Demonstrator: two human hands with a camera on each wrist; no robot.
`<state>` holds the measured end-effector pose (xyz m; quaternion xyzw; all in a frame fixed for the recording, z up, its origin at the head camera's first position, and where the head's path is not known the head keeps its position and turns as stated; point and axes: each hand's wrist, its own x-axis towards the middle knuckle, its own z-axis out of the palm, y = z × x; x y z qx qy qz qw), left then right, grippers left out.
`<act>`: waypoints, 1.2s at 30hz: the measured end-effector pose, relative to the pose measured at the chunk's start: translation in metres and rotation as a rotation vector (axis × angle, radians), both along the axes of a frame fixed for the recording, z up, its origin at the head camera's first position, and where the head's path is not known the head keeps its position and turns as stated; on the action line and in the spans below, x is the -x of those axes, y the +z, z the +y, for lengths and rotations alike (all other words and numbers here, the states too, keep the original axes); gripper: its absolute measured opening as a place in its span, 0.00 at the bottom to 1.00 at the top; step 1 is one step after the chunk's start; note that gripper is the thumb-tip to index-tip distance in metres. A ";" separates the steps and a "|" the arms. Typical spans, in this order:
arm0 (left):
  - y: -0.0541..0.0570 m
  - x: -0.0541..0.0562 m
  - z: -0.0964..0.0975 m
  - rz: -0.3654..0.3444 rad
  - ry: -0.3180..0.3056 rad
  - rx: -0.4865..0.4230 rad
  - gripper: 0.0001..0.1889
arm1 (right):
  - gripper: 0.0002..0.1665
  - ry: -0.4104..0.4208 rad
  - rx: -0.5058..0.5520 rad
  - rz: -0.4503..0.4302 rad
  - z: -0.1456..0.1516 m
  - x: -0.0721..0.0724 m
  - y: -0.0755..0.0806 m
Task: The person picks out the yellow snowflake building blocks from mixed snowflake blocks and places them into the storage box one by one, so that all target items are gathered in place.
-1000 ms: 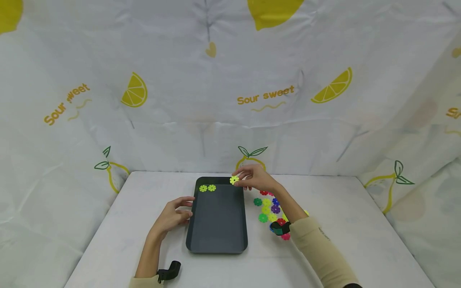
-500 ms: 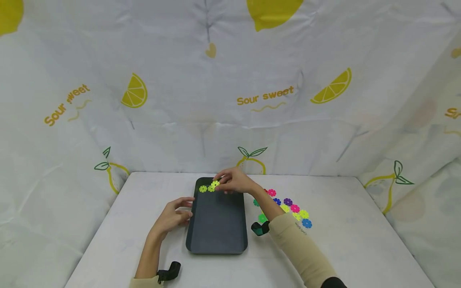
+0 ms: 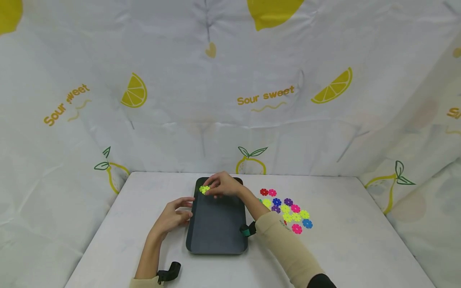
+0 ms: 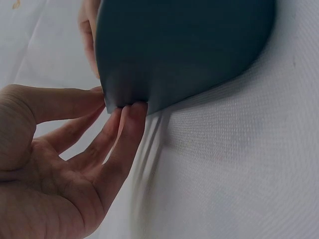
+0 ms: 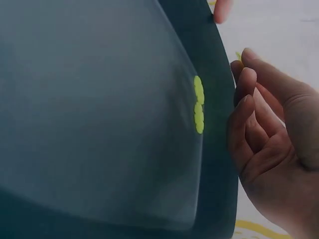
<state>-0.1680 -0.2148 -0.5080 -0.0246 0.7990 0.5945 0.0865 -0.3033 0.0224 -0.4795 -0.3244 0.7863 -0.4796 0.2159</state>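
My right hand [image 3: 226, 185] pinches a yellow-green, flower-shaped plastic disc [image 3: 206, 189] between thumb and fingers over the tray's far left corner. Only a sliver of that disc [image 5: 239, 56] shows in the right wrist view. Two matching yellow-green discs [image 5: 199, 103] lie side by side on the floor of the dark grey tray [image 3: 216, 228], along its far wall. From the head they are largely covered by the held disc and the hand. My left hand [image 3: 173, 214] grips the tray's left rim, its fingertips right at the edge in the left wrist view.
Right of the tray, loose flower discs in red, pink, blue, purple, green and yellow [image 3: 296, 217] lie scattered on the white table [image 3: 345, 240]. My right forearm hides some of them. Behind the table hangs a white lemon-print cloth [image 3: 201, 136].
My right hand has carried the yellow-green disc leftward, from the tray's far right corner to over the two discs at the far left. The left hand and the tray have stayed put.
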 end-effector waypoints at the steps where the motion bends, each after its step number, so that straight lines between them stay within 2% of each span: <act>1: 0.000 0.000 0.000 0.002 -0.001 0.000 0.29 | 0.21 -0.007 -0.005 -0.003 -0.002 0.000 -0.001; 11: 0.000 0.000 0.001 0.001 -0.001 0.006 0.30 | 0.20 -0.044 -0.095 0.001 -0.013 -0.002 -0.010; 21: 0.003 -0.001 0.001 -0.003 -0.004 0.000 0.29 | 0.19 -0.093 -0.163 -0.013 -0.020 -0.005 -0.012; 36: 0.002 0.000 0.000 0.002 -0.006 0.001 0.29 | 0.19 -0.105 -0.195 -0.027 -0.025 -0.007 -0.016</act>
